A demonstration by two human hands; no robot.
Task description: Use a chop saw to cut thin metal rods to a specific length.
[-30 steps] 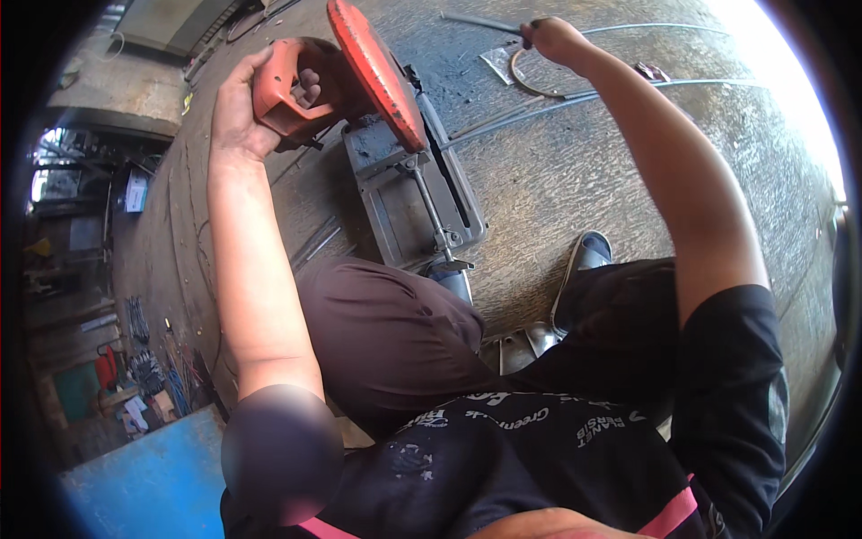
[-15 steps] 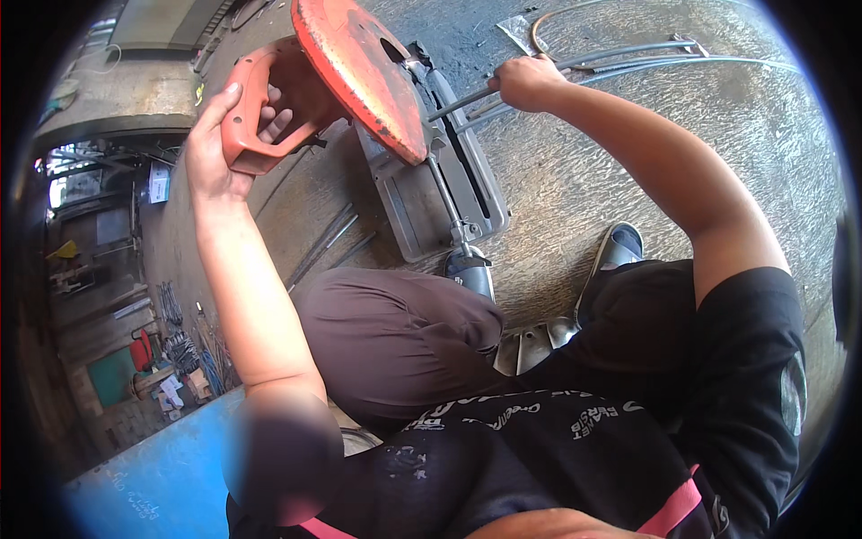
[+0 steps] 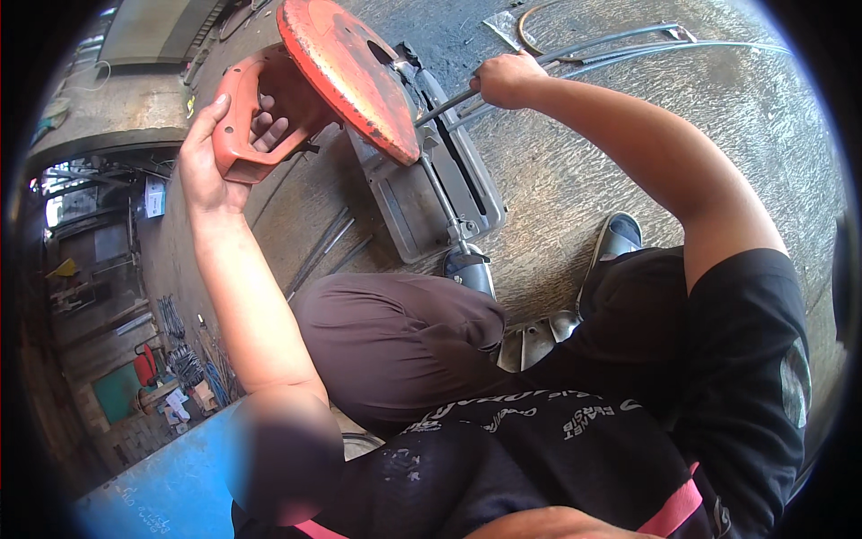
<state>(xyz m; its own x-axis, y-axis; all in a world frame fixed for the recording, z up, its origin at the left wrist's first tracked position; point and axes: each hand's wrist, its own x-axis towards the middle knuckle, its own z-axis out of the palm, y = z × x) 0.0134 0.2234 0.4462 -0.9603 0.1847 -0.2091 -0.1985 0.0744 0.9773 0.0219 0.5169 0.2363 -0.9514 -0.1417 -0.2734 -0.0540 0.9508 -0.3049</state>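
Note:
A cut-off saw with a scuffed orange blade guard (image 3: 346, 76) stands on the floor ahead of me. My left hand (image 3: 205, 166) is wrapped round its orange loop handle (image 3: 235, 130), thumb outside and fingertips showing through the opening. My right hand (image 3: 510, 79) grips a grey metal rod (image 3: 446, 109) just right of the guard. The rod's near end reaches the vise on the saw's grey base (image 3: 402, 208), beside the clamp screw (image 3: 440, 193). Whether the blade touches the rod is hidden by the guard.
Long rods (image 3: 628, 38) trail off to the far right over the worn floor. Several cut pieces (image 3: 325, 247) lie left of the base. My sandalled foot (image 3: 620, 235) is close by on the right. A blue panel (image 3: 162, 472) is at the lower left.
The whole view has shifted slightly, with saw and hands appearing a little further left and up. Both grips look the same as before.

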